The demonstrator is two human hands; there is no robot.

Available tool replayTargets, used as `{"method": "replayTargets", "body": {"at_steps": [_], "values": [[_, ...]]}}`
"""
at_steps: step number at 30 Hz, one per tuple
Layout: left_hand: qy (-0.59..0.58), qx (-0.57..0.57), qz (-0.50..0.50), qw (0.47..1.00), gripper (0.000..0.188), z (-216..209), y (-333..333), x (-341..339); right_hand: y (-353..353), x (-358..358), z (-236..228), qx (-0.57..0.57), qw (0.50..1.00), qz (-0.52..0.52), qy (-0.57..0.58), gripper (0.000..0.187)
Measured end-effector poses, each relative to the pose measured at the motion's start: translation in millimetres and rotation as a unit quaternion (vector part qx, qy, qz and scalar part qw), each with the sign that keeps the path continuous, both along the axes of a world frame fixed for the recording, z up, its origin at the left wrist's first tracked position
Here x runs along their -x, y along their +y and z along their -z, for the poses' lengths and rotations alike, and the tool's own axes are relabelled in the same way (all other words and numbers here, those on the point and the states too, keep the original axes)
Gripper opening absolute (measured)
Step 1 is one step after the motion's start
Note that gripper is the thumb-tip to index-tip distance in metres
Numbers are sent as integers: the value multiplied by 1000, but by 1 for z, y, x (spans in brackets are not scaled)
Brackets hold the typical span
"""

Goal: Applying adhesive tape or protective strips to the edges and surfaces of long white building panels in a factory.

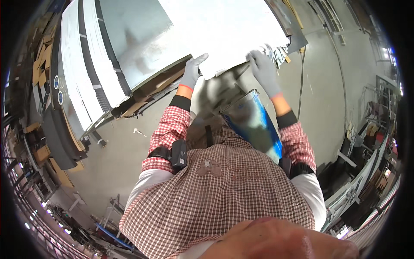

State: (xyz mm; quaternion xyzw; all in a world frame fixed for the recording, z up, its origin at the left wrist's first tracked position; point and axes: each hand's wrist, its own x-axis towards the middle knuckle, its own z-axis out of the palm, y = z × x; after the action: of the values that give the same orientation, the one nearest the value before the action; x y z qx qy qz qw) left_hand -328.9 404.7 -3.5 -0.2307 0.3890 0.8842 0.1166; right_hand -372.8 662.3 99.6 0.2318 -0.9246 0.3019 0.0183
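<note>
A bright, overexposed white sheet (224, 34) lies in front of me, its near edge between my hands. My left hand (191, 72), in a grey glove, is closed at the sheet's near left corner, thumb stretched over it; the other fingers are partly hidden. My right hand (264, 72), gloved alike, is closed on the near edge farther right, slightly blurred. Left of the white sheet is a grey metal-looking sheet (133, 36) with dark smudges. Below the right hand stands a shiny thing with blue edges (258, 125), close to my body.
White panels with dark strips (92, 60) are stacked at the left. Cardboard (159, 82) shows under the sheets' near edge. Strips and scraps (280, 54) stick out right of the sheet. A dark cable (338, 64) runs over the grey floor (317, 95). Metal racks (366, 168) stand at the right.
</note>
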Motion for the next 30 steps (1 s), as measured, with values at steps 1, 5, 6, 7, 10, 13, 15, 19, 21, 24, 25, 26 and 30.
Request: {"method": "replayTargets", "body": {"at_steps": [1, 5, 6, 7, 10, 13, 15, 19, 21, 24, 25, 26, 30], "values": [[-1, 1, 9, 1000, 43, 3, 3, 3, -20, 21, 8, 74, 993, -39, 84, 17], [1, 11, -4, 1000, 39, 5, 7, 5, -49, 77, 10, -92, 962, -190, 172, 17], [-4, 26, 0, 1000, 38, 3, 8, 6, -42, 84, 18, -95, 962, -190, 173, 17], [-4, 26, -6, 1000, 38, 5, 4, 4, -40, 86, 18, -96, 963, -209, 138, 16], [-10, 4, 4, 1000, 33, 5, 0, -7, -41, 90, 19, -112, 958, -243, 104, 16], [18, -20, 9, 1000, 29, -17, 17, -32, -44, 92, 16, -128, 954, -254, 92, 18], [16, 28, 13, 999, 35, -23, 41, -66, -42, 91, 23, -143, 962, -217, 86, 19], [-39, -65, 3, 997, 38, -34, 108, -141, -34, 88, 24, -117, 962, -212, 126, 17], [-7, 36, 43, 998, 41, -28, 117, -154, -49, 61, -7, -77, 951, -228, 193, 17], [8, 251, 236, 939, 61, -63, 96, -146, -33, -27, -38, -27, 981, -182, 54, 17], [-7, 366, 381, 849, 80, -79, 86, -139, -28, -57, -46, -50, 984, -171, 11, 18], [54, 481, 355, 799, 89, -79, 89, -143, -22, -83, -38, -67, 978, -196, 5, 16], [38, 512, 441, 736, 87, -64, 83, -142, -22, -105, -4, -143, 947, -280, 62, 13]]}}
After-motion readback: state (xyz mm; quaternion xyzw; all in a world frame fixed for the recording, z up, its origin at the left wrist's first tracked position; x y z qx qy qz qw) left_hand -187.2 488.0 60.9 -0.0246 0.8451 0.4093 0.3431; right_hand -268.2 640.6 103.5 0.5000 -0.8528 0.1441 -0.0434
